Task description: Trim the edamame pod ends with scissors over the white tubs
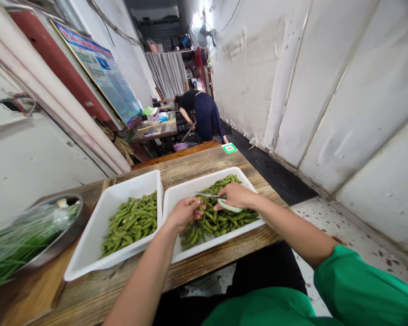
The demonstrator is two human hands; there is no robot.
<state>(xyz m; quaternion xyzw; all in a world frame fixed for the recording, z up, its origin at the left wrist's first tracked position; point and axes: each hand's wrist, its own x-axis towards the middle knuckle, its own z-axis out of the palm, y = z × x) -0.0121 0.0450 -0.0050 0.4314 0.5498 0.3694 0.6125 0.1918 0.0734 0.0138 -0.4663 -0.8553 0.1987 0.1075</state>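
Observation:
My right hand grips a pair of scissors with pale green handles, the blades pointing left toward my other hand. My left hand is pinched around a green soybean pod close to the blade tips. Both hands are over the right white tray, where many green pods lie in a loose heap. Left of it stands a second white tray, with more green pods piled along its right side.
The trays rest on a wooden table. A metal bowl with long green stalks under plastic stands at the left. Near the table's far corner lies a green QR-code card. Farther back, a person bends over beside another table.

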